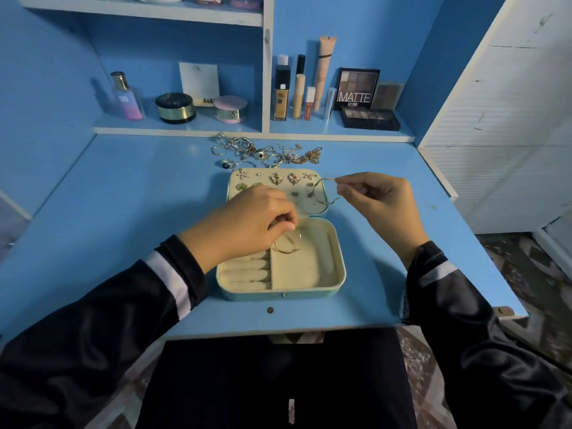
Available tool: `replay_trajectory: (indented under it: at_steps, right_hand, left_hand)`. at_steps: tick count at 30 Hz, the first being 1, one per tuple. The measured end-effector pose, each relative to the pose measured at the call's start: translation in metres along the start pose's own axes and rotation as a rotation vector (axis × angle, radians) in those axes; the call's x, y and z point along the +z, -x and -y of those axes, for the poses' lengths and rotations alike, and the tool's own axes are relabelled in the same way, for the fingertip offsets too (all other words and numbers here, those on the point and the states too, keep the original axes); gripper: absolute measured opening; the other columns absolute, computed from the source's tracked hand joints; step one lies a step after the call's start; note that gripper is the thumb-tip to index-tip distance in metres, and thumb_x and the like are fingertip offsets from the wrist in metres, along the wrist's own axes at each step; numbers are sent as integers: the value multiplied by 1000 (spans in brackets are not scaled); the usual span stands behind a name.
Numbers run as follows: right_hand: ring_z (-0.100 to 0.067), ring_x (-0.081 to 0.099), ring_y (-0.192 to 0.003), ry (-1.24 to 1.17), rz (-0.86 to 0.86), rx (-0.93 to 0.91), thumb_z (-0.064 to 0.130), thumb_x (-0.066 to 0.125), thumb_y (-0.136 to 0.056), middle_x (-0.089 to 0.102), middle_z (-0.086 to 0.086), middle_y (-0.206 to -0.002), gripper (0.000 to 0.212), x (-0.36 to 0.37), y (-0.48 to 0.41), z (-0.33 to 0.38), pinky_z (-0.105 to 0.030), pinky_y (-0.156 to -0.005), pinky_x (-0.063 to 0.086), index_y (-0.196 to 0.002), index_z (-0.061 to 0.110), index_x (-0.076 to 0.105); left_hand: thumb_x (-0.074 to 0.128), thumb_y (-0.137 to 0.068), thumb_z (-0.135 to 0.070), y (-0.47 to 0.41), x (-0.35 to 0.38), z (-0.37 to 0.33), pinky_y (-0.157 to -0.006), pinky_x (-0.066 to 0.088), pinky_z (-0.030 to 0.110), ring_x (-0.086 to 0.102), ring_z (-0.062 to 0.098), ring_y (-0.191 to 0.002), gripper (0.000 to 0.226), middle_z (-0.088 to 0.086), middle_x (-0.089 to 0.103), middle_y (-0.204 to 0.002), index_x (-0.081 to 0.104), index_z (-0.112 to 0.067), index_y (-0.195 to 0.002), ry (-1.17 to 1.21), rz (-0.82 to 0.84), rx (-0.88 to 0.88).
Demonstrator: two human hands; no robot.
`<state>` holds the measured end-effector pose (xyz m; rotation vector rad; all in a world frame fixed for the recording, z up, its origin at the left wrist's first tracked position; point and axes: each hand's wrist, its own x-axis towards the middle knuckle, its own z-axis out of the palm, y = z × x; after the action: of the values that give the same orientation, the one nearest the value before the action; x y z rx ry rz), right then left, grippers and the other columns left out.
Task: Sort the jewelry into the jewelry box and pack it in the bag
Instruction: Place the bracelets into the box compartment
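1. Lowering the gold bangle [288, 246] pinched in your left hand [247, 221], lay it flat in the large compartment of the open jewelry box [340, 269], clear of the ring rolls [244, 274].
2. Your right hand [377, 202], apart from the left, pinches a second bangle [325, 193] over the lid's corner; set it beside the first.
3. Beyond lies the unsorted jewelry pile [269, 151] on the blue desk [123, 212]; cosmetics [356, 89] line the shelf behind. No bag shows.

An open jewelry box [297, 270] is laid flat on the blue desk [123, 212]. Just behind the box a heap of loose jewelry [269, 151] is spread on the desk top. Just in front of the box a small brown round thing [270, 310] is seen.
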<state>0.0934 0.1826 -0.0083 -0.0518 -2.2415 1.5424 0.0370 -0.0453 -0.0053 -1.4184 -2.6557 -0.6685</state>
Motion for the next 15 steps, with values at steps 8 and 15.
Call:
replay_trajectory:
  at_steps: [8,15]
  right_hand:
    - [-14,45,-64,0,71,-8,9,72,-86,55,-6,-64,9,-4,9,8,-26,-62,40,-93,11,77]
    - [-13,52,-67,37,204,23,13,73,-86,69,-17,-78,9,-6,16,11,-26,-67,44,-94,14,77]
  left_hand:
    - [72,-87,-15,5,4,-5,-80,46,33,61,22,-70,7,-1,69,-74,78,-15,-83,-167,-123,108]
    - [72,-86,-14,6,7,-8,-77,46,26,57,11,-72,9,-4,72,-75,80,-16,-83,-41,-158,-22]
